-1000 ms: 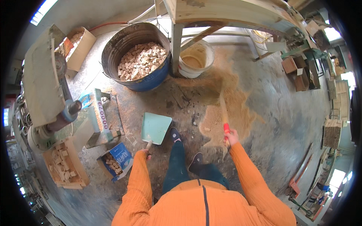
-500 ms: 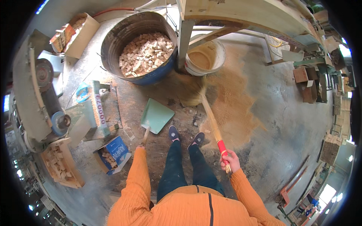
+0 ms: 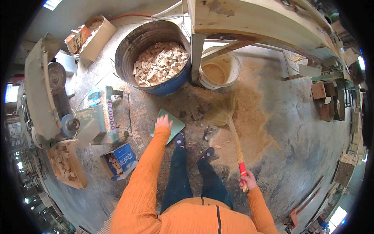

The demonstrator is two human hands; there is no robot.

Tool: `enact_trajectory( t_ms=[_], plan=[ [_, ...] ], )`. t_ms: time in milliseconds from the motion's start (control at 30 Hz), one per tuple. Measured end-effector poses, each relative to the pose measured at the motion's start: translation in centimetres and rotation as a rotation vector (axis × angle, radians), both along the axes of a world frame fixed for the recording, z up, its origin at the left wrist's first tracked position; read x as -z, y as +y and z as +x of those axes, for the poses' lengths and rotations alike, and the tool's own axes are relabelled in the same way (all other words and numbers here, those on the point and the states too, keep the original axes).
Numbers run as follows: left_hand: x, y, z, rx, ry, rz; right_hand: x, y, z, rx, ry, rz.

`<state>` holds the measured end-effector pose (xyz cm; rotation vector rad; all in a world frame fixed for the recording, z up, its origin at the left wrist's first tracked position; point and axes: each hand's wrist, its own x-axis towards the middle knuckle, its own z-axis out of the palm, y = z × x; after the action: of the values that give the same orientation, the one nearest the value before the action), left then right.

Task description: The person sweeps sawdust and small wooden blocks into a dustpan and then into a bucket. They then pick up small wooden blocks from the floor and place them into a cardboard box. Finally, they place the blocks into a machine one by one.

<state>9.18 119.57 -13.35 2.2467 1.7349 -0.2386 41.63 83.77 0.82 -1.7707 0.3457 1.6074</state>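
Red-wrapped at its near end, the broom is gripped in the right hand, its straw head fanned out along the left margin of the sawdust. Farther forward, just beyond the left shoe, the green dustpan is partly covered by the left hand, its fingers spread. Half a second ago the pan's handle was clasped; now it cannot be seen, and contact with the pan cannot be told. Steering by the handle seems, therefore, to have been given up. Beyond, wooden blocks are held in a blue drum, and a white bucket is partly hidden by the bench.
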Motion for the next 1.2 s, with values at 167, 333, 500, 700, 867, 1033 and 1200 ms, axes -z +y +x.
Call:
enact_trajectory(
  t_ms=[167,333,500,700,867,1033,1200],
  plan=[
    [4.4,12.3,3.3,0.070,0.131,0.195,1.7,0.4,-6.3,-0.062,-0.112,-0.079],
    [9.6,21.3,4.5,0.103,0.292,-0.018,1.9,0.5,-12.5,-0.110,-0.263,-0.169],
    [11.5,26.0,0.9,0.317,0.105,0.031,-0.4,-0.7,-14.5,-0.337,-0.434,-0.198],
    [10.6,25.2,-1.8,0.417,0.201,-0.138,-4.0,-1.5,-13.4,-0.643,-0.567,-0.303],
    [11.1,24.4,-13.9,0.577,0.120,0.057,-5.2,-1.6,-12.4,-0.659,-0.495,-0.266],
    [9.8,19.5,-19.8,0.643,0.400,-0.119,-7.4,0.3,-13.4,-0.765,-0.610,-0.181],
    [9.1,10.4,-21.7,0.583,0.375,-0.181,-8.4,2.5,-14.2,-0.855,-0.583,-0.152]
  ],
)
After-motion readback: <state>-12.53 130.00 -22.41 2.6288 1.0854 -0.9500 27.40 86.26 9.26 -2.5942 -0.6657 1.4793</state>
